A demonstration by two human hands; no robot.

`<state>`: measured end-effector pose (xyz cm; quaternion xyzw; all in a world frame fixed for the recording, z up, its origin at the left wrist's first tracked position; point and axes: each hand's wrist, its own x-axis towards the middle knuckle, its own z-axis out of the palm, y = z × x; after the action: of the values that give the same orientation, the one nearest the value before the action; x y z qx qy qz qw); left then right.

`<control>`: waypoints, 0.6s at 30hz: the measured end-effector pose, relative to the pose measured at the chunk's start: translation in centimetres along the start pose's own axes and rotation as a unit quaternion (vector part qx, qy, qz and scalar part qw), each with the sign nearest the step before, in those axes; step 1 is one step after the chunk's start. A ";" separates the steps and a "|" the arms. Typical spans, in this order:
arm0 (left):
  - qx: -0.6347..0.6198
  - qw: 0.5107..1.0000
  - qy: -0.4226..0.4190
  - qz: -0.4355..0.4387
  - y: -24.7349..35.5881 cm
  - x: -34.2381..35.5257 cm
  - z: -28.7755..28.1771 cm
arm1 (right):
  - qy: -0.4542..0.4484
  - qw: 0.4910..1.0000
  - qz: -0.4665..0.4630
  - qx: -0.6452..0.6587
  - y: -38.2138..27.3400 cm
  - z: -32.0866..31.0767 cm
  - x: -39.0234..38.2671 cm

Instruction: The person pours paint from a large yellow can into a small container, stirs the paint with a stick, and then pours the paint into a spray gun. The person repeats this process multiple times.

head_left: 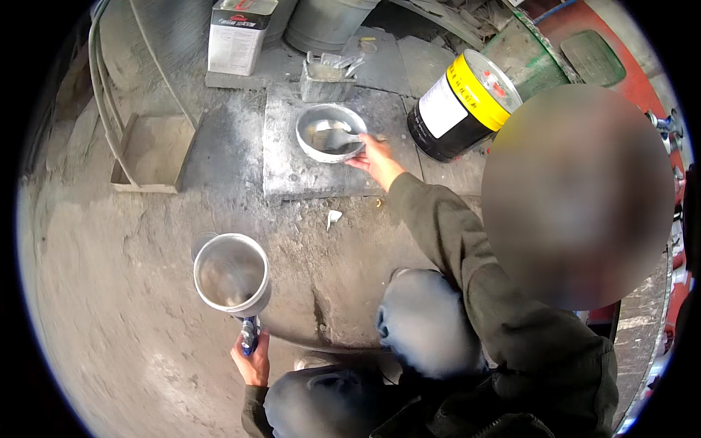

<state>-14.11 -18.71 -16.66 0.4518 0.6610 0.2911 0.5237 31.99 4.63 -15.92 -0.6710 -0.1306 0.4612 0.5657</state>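
Down at the lower left, my left hand [252, 359] is closed round a short blue handle [250, 336]. Above that handle sits a round grey cup [232, 274] with an open top and a smeared inside. My right hand [375, 162] reaches far forward and grips the right rim of a grey metal bowl [314, 150]. A grey spoon-like piece [337, 139] lies in the bowl, its end under my right thumb. Some pale liquid seems to show at the bowl's bottom. The bowl rests on a dusty flat slab [288, 179].
Behind the bowl stands a square tin [325, 89] with tools in it. A black and yellow drum [456, 106] is to its right, a white rectangular can [237, 44] farther left. Hoses cross a shallow tray [157, 150] at left. A blurred round patch [577, 197] hides the right side.
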 end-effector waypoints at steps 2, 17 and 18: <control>-0.050 0.998 0.036 0.012 -0.2 -0.8 0.5 | -0.029 0.999 0.027 0.009 1.3 2.4 1.4; -0.099 0.982 0.154 -0.037 -1.6 -0.2 12.1 | -0.173 0.972 -0.077 -0.142 -9.9 -6.7 -0.6; -0.114 0.971 0.210 -0.002 -2.6 0.6 13.5 | -0.198 0.964 -0.126 -0.123 -13.1 -9.1 -1.0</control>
<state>-1.98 -20.52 -22.96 0.3162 0.7195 0.4517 0.4222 42.93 2.37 -4.54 -0.6089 -0.3793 0.4899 0.4954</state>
